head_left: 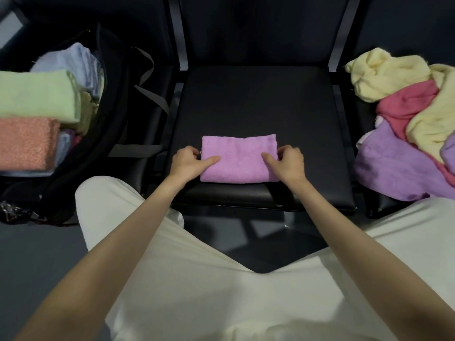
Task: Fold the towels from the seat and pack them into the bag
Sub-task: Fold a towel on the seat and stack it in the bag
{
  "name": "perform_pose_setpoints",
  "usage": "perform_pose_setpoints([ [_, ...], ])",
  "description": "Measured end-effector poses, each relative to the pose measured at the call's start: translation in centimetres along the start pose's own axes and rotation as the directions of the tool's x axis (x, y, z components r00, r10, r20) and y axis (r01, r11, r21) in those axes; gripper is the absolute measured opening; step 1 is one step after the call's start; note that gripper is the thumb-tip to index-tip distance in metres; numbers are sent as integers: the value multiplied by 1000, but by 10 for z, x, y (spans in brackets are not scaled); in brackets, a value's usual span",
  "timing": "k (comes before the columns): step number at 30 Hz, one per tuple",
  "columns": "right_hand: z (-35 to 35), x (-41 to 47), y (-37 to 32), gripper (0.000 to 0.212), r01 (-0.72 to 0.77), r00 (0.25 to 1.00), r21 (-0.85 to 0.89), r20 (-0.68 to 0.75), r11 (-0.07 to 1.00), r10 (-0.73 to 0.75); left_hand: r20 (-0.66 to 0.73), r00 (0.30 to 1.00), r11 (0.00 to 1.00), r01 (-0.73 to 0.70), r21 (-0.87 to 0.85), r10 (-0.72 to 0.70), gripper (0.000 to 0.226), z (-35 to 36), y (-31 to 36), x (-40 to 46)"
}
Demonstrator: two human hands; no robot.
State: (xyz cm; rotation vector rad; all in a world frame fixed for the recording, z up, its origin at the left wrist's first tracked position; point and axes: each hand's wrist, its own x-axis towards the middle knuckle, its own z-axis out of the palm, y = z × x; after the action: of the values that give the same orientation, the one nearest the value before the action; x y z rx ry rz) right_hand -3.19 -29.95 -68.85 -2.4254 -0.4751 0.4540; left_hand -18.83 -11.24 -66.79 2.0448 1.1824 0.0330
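A folded pink-purple towel (240,158) lies near the front edge of the black middle seat (256,102). My left hand (189,162) grips its left end, thumb on top and fingers curled round the edge. My right hand (285,161) grips the right end the same way. On the seat to the right sits a loose pile of towels (403,124) in yellow, pink and purple. The open black bag (115,99) stands on the left, holding folded green (37,94), salmon (27,143) and pale blue (76,60) towels.
The bag's grey straps (150,94) hang over the gap between bag and middle seat. My legs in white trousers (221,279) fill the foreground. Dark floor (37,254) shows at lower left, with a small crumpled dark object (12,210) beside the bag.
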Motion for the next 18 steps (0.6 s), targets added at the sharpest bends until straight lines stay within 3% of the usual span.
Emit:
perform_pose_setpoints([
  [4, 5, -15, -15, 44, -11, 999, -104, 38, 995, 15, 62, 994, 993, 80, 91, -85, 53, 5, -1, 2],
  [9, 4, -26, -48, 32, -60, 995, 149, 89, 987, 47, 81, 985, 984, 159, -81, -153, 50, 1, 2, 3],
  [12, 9, -28, -82, 19, -17, 997, 275, 77, 961, -5, 5, 986, 972, 167, -167, -168, 45, -26, -3, 7],
  [18, 40, -27, -177, 25, 34, 988, 506, 111, 862, -104, -216, 972, 971, 43, -237, -95, 37, -141, -30, 27],
])
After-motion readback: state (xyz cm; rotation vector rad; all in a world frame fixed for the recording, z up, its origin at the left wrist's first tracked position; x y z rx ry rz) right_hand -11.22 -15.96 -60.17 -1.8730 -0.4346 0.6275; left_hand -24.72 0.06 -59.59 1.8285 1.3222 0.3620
